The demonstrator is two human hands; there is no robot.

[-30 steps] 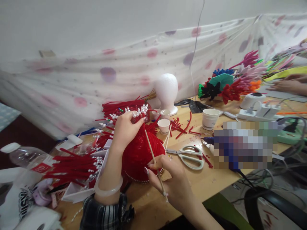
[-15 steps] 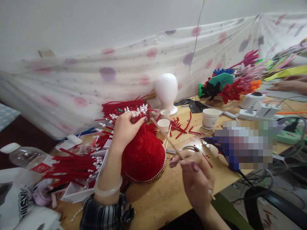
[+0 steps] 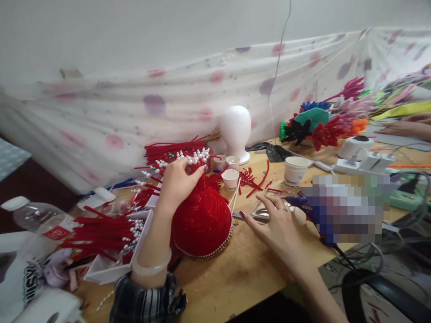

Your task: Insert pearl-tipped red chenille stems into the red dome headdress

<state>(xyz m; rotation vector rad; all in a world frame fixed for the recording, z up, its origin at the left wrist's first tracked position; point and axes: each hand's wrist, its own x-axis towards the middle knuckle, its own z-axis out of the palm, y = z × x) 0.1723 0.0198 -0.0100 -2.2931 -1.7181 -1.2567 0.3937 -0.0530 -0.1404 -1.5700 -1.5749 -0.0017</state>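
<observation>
A red domed headpiece [image 3: 202, 224], edged with small pearls, stands on the wooden table. At its top, my left hand [image 3: 182, 181] is closed on the red stems of a pearl-tipped piece [image 3: 198, 156]. My right hand [image 3: 278, 220] is spread just over the table, right of the headpiece, with its fingers apart near the scissors [image 3: 261, 213] and the blue glue gun [image 3: 305, 204]. Nothing shows in its grasp. Two thin wooden sticks [image 3: 236, 195] lie between the headpiece and the scissors.
Behind stand a white foam head [image 3: 235, 132] and paper cups [image 3: 296, 169]. On the left are a box [image 3: 101, 270] of red stems and a plastic bottle [image 3: 30, 213]. Colourful flowers [image 3: 323, 130], a power strip [image 3: 365, 163] and another person's hand [image 3: 409, 127] are at the right.
My right hand has let go of the thin stick, opened, and moved slightly right and forward toward the scissors and glue gun. My left hand keeps its hold at the headpiece's top.
</observation>
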